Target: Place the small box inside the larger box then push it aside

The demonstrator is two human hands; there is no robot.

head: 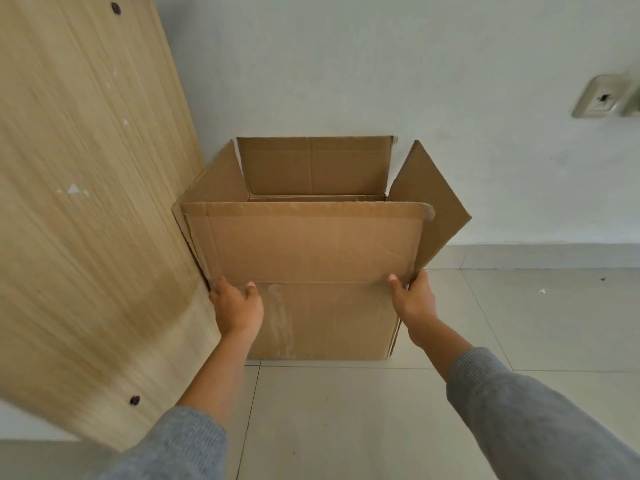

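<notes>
Large brown corrugated cardboard box (322, 317), open at the top, standing on the pale grey tiled floor (346, 427) in the centre of the frame, all four flaps raised. Near flap upright toward the camera, far flap against the white wall (346, 64), side flaps splayed to left and right. Inside mostly hidden behind the near flap; small box not visible, so cannot tell whether inside.

Left hand (235, 306) at the box's lower left front corner, thumb on the front face, fingers wrapped round the edge, gripping the cardboard. Right hand (414, 299) at the right front corner, thumb on the front face, fingers round the side, likewise gripping. Grey knitted sleeves (519, 410) on both forearms.

Light wood-grain panel (86, 202) filling the left of the frame, touching the box's left side. Beige wall socket (602, 97) at upper right.
</notes>
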